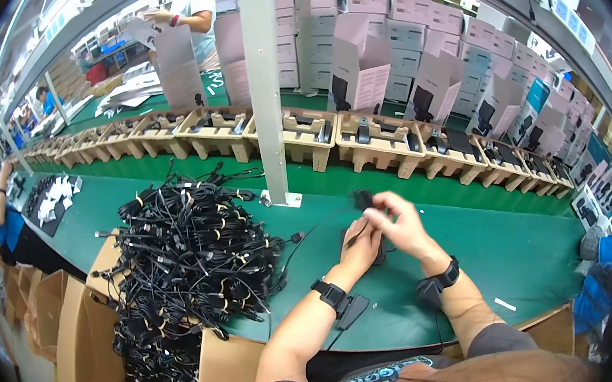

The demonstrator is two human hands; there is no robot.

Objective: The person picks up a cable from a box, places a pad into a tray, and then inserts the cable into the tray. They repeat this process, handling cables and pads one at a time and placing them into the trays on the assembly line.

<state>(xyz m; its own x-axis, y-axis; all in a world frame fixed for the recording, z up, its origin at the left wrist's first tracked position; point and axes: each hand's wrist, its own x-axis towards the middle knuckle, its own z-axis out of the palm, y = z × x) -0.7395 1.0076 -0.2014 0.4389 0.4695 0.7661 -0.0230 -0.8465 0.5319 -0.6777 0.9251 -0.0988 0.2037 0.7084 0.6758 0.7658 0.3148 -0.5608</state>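
My two hands meet over the green worktop (314,265), in front of the post. My right hand (404,227) has its fingers pinched together beside a small black, blurred piece (363,199) that looks like a bunched cable. Under it, my left hand (361,251) closes over a dark object (380,256) whose edges show around the fingers; its kind is hidden. To the left lies a big heap of black cables (201,254), many tied with pale bands. A thin cable strays from the heap toward my hands.
Beyond the worktop, a row of moulded cardboard trays (379,142) with black parts runs across. A metal post (265,83) rises from the worktop. An open carton (88,355) stands at lower left. Stacked boxes (409,38) fill the back; other people work at both sides.
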